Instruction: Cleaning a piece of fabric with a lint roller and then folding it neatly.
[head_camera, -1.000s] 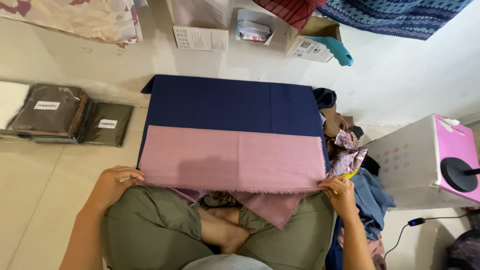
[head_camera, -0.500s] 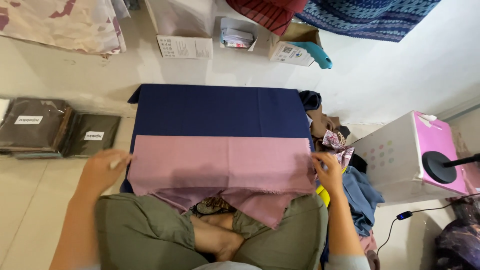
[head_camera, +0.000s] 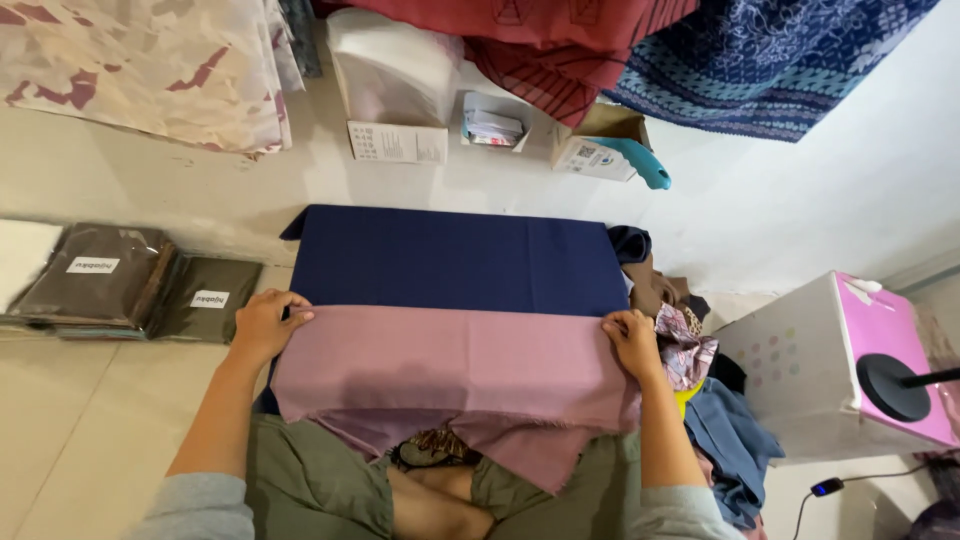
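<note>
I judged it mid-fold: left hand (head_camera: 265, 322) and right hand (head_camera: 632, 342) pinched the flat mauve-pink woven cloth (head_camera: 450, 365) at its far corners over the navy blue cloth (head_camera: 455, 258); next needed an even pull

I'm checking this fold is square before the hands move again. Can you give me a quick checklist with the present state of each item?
1. Left hand on the pink cloth's far left corner: ok.
2. Right hand on its far right corner: ok.
3. Far edge straight across the navy cloth: ok.
4. Pink cloth free of wrinkles: ok.
5. Near edge even: not ok, it sags unevenly over the lap.
6. Grip firmness: cannot tell.
</note>
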